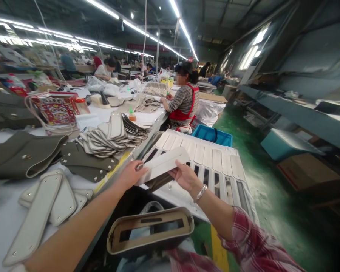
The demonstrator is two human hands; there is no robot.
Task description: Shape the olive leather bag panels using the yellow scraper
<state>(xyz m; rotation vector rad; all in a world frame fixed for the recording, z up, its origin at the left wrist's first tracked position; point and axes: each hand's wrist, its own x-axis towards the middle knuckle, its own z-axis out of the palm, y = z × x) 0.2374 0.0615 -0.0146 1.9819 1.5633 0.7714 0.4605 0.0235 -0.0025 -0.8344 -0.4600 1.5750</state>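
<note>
A long white panel (164, 162) with a rounded end slants upward between my hands, over the near corner of a rack of similar strips. My left hand (132, 174) grips its lower left end. My right hand (184, 176), with a silver bracelet at the wrist, pinches its lower right edge. Below them, at my lap, sits an open bag body (151, 231) with a tan inner rim. Stitched white pieces with metal studs (35, 215) lie in a loose stack on the table to the left.
White strips (206, 156) lie in rows on the rack. A blue crate (214, 135) stands behind it. Left are piled stitched pieces (110, 134), dark olive bag panels (25, 153) and a red patterned bag (55, 107). A co-worker (185, 100) sits ahead at the table's edge.
</note>
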